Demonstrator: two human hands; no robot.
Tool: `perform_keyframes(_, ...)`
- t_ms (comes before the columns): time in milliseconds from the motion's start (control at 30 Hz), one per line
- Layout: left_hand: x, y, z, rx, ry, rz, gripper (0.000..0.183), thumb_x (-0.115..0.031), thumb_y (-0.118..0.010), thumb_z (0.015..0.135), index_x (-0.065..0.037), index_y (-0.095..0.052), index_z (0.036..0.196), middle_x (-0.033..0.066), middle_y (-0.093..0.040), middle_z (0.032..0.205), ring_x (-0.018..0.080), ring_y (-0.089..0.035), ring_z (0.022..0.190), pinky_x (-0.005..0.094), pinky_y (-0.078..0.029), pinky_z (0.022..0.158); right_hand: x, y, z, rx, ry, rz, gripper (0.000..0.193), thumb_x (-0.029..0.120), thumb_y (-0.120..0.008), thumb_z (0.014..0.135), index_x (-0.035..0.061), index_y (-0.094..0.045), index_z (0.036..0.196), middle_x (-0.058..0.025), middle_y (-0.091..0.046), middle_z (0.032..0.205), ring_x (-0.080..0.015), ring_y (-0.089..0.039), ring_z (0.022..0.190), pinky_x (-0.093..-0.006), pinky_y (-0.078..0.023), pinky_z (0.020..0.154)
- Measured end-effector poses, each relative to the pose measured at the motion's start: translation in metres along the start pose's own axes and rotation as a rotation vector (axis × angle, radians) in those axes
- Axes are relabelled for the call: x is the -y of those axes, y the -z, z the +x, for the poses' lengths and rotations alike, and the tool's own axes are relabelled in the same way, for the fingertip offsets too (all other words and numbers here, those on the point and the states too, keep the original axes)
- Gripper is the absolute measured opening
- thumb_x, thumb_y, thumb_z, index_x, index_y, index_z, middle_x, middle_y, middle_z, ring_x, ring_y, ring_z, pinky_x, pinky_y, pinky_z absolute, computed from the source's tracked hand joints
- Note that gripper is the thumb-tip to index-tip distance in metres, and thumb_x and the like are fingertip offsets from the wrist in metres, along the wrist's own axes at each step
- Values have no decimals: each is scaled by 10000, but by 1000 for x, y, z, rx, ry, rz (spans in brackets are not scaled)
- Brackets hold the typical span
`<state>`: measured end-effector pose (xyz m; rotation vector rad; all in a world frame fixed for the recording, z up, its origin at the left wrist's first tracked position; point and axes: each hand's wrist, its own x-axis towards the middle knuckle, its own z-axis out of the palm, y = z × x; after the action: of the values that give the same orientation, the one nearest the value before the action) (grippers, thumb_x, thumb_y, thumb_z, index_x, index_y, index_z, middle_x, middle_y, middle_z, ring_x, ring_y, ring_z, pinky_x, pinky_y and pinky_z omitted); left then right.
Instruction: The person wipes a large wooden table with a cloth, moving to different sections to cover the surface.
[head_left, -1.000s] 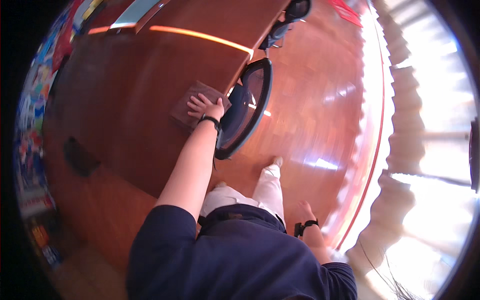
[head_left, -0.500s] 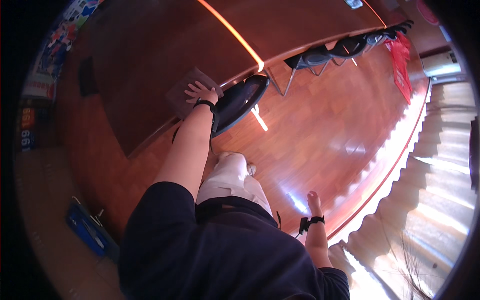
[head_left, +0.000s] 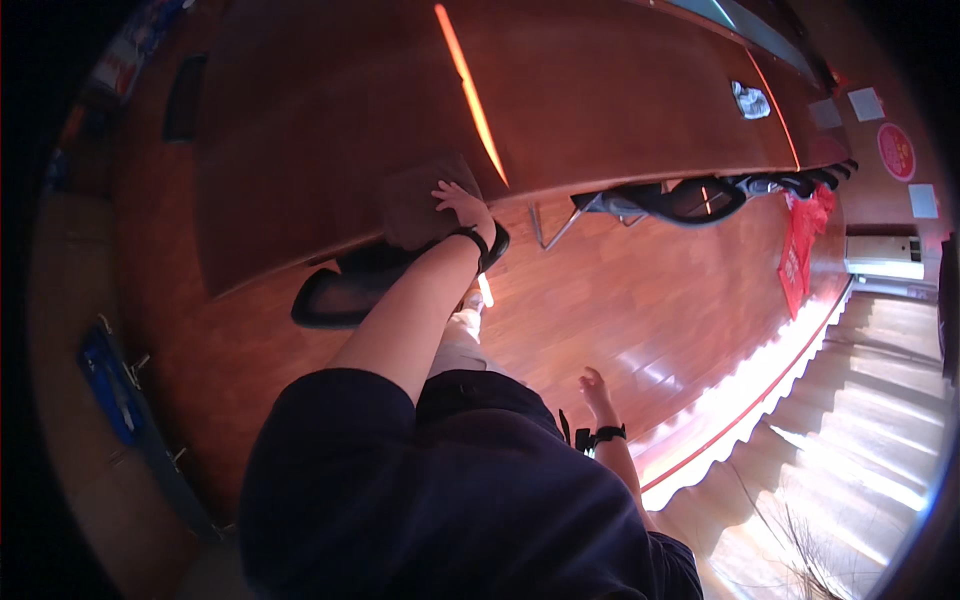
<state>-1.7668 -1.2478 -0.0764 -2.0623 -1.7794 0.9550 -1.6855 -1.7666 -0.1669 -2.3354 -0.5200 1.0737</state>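
Two bare hands belong to a person seen from above, who wears a dark top and pale trousers and stands on a glossy reddish wooden floor (head_left: 620, 300). The left hand (head_left: 455, 200) reaches forward at the end of a bare, outstretched arm, with a black band at the wrist. Its fingers lie spread and flat on a dark brownish cloth (head_left: 420, 200), pressing on top of it rather than closing around it. The cloth lies flat on a long, dark wooden desk (head_left: 600, 100), close to the desk's near edge, the edge that faces the person. A bright orange streak of reflected light runs across the desk top just to the right of the cloth.

The right hand (head_left: 597, 385) hangs low beside the person's hip, well apart from the desk. Its fingers are loosely open and it holds nothing. It too has a black band at the wrist.

A black chair (head_left: 350, 290) stands just below the desk's near edge, under the outstretched arm. More black chairs (head_left: 690, 198) line the same edge further to the right, and a red cloth (head_left: 800, 250) hangs beyond them. A small pale object (head_left: 752, 100) sits on the desk top toward its far right end; what it is cannot be told.
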Motion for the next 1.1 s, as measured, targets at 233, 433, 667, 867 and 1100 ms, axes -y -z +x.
perform_keyframes(233,-73,66,-25,-285,-324,349,593,60,-621,758,63,-447,1324,272,-468,1341,419,-580,1090,393,-558,691,21,86,68,-11,44,-131,402,195,-598,876,38,-537,1241,-166,-658,1033,-228,-656,870,-335,-544,720)
perform_keyframes(433,-139,88,-35,-355,-447,-31,488,-114,-407,893,99,-420,1333,334,-375,1383,526,-459,1188,488,-549,754,112,125,123,87,157,-332,362,242,-614,885,122,-570,1224,-164,-681,1012,-260,-659,960,-356,-519,804)
perform_keyframes(667,-188,121,-40,-207,-324,-48,524,-118,-404,901,114,-349,1368,340,-283,1435,544,-389,1239,531,-517,831,205,169,219,231,474,0,274,177,-550,949,47,-573,1188,-118,-664,1031,-187,-629,983,-307,-487,840)
perform_keyframes(867,-166,121,-54,-348,-158,-549,520,-124,-509,861,100,-420,1323,288,-345,1429,476,-403,1267,480,-474,936,340,174,253,240,831,-29,310,112,-542,892,19,-560,1188,-157,-647,1066,-284,-625,1006,-355,-502,840)
perform_keyframes(1100,-80,128,-60,-118,-111,-1331,252,-87,-520,805,-81,-651,1021,92,-635,1101,277,-579,1072,403,-465,903,402,81,277,43,1045,-524,560,320,-478,912,153,-340,1429,-170,-352,1456,-345,-311,1351,-524,-211,1104)
